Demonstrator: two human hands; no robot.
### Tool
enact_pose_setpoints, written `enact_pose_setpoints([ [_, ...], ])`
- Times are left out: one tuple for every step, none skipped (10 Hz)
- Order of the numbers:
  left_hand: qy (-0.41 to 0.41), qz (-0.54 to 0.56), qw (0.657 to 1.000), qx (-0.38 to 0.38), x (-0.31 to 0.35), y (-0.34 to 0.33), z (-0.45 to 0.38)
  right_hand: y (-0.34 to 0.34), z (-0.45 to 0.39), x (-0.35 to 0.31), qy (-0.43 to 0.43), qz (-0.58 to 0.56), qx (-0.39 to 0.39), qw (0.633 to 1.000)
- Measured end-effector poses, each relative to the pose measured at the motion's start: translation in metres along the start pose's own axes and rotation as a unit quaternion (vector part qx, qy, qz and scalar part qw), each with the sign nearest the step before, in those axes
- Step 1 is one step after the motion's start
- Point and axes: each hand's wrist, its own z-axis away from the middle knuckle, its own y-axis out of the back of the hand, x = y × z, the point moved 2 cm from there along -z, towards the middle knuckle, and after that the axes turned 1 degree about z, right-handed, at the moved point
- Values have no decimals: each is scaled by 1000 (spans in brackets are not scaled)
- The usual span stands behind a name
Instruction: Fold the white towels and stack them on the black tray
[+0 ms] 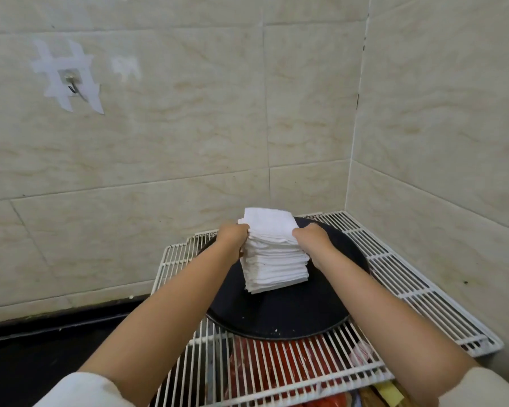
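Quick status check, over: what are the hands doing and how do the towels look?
Left hand and right hand gripping the top of the towel stack. Stack upright on black tray, on the wire rack. Nothing in the way.

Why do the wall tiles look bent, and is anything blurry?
Head view: wide-angle lens bows the tile lines near the edges; soft, even light, faint shadows; the towel stack on the black tray stays fairly sharp, both hands too.
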Motion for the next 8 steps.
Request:
enact_pose_setpoints([
  [10,-3,1000,-22,-8,3,0,-3,-4,0,-19,-16,-39,999],
  [0,-7,999,-37,-12,5,7,-6,-6,-1,-33,-12,-53,998],
  [-10,-26,999,-20,-12,5,17,-4,-3,-9,-26,4,-42,999],
  [2,-33,999,-17,-16,5,21,-3,-11,-7,-25,20,-46,998],
  [21,-42,999,-13,-19,6,29,-6,-4,-8,-27,87,-68,994],
  [21,-55,998,-12,-23,8,29,-8,-4,0,-25,110,-85,990],
  [-26,-64,998,7,-20,13,22,-4,-7,4,2,90,-80,993],
  [-103,-121,986,48,-20,24,18,4,-1,-2,94,99,-35,990],
])
